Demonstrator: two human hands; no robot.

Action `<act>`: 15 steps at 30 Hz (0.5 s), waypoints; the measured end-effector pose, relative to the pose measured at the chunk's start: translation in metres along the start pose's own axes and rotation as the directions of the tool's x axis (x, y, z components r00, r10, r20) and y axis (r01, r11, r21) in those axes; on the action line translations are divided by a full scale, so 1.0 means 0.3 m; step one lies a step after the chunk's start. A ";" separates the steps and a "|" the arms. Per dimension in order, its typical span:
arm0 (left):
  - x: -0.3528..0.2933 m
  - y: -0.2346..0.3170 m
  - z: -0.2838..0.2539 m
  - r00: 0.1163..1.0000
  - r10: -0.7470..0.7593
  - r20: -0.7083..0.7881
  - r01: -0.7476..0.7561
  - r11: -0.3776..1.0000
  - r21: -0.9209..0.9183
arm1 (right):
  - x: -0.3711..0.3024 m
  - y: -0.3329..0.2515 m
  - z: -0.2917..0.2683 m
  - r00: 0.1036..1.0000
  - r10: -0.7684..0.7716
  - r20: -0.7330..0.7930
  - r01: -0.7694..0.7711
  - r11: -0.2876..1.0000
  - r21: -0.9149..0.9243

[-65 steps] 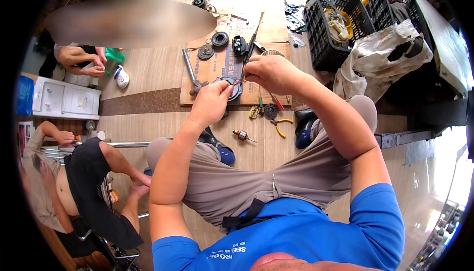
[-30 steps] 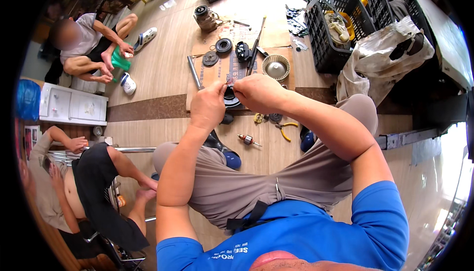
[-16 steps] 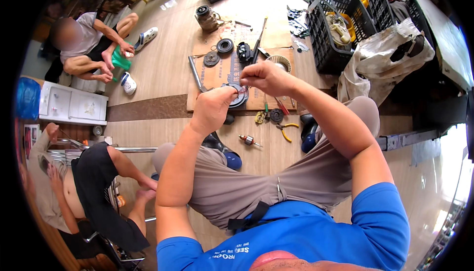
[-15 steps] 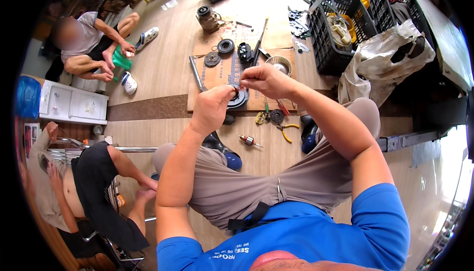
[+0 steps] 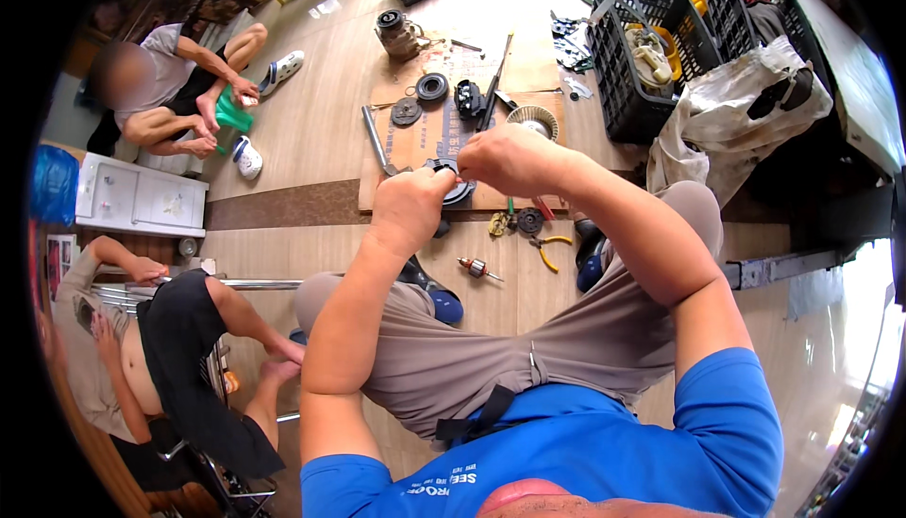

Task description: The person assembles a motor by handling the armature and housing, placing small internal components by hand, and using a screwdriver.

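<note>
Both my hands are brought together over a flattened cardboard sheet [image 5: 370, 178] on the floor. My left hand [image 5: 408, 199] is closed in a pinch, its fingertips almost meeting those of my right hand [image 5: 505, 155], also pinched. Whatever lies between the fingertips is too small and hidden to make out. Right beneath them is a round dark part with a metallic rim [image 5: 460, 192], partly covered by my hands. Closer to me lie a motor armature [image 5: 478, 269], yellow-handled pliers [image 5: 547, 252] and a dark round disc [image 5: 530, 222].
Around the cardboard lie a finned fan wheel [image 5: 534, 121], a black ring [image 5: 431, 88], a metal tube [image 5: 375, 136] and a motor body [image 5: 400, 37]. Black crates [image 5: 651, 65] stand at right, a white cabinet [image 5: 137, 197] at left. Two people sit on the left.
My fingertips have shifted slightly and drawn closer together, my right hand tilting downward. The person at lower left has moved a hand inward toward the knee.
</note>
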State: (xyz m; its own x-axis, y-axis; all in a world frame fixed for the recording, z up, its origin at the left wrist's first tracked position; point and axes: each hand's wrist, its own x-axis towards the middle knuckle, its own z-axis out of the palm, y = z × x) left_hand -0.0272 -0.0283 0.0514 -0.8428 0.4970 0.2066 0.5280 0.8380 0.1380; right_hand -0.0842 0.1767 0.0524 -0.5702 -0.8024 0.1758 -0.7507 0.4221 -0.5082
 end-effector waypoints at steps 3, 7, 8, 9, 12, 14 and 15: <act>0.001 0.003 -0.021 0.993 0.109 -0.036 -0.113 0.978 -0.174 | 0.002 0.032 -0.017 0.998 -0.017 -0.062 0.035 0.949 0.313; 0.004 0.023 -0.020 0.972 -0.132 -0.194 -0.038 0.728 -0.684 | 0.006 0.033 0.077 0.964 0.262 0.057 -0.153 0.364 0.918; 0.004 0.018 -0.016 0.971 -0.132 -0.197 -0.037 0.733 -0.679 | 0.004 0.011 0.083 0.952 0.298 0.063 -0.167 0.336 0.927; 0.005 0.011 -0.008 0.952 -0.261 -0.160 0.095 0.750 -0.655 | 0.008 -0.007 0.104 0.944 0.329 0.028 -0.158 0.377 0.912; 0.034 0.002 0.008 0.917 -0.392 -0.079 0.273 0.758 -0.592 | 0.007 -0.024 0.177 0.910 0.393 -0.134 -0.164 0.636 0.754; 0.013 -0.022 0.025 0.936 -0.297 -0.190 0.221 0.914 -0.339 | 0.016 -0.092 0.113 0.919 0.371 -0.133 -0.271 0.840 0.469; 0.006 -0.030 0.028 0.933 -0.305 -0.191 0.229 0.912 -0.341 | 0.019 -0.100 0.105 0.922 0.366 -0.126 -0.270 0.841 0.469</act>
State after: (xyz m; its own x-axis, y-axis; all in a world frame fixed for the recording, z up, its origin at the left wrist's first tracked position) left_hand -0.0343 -0.0332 0.0423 -0.9276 0.1648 0.3352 0.3242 0.8010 0.5033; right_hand -0.0546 0.1461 0.0420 -0.8428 -0.5318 0.0825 -0.3211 0.3739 -0.8701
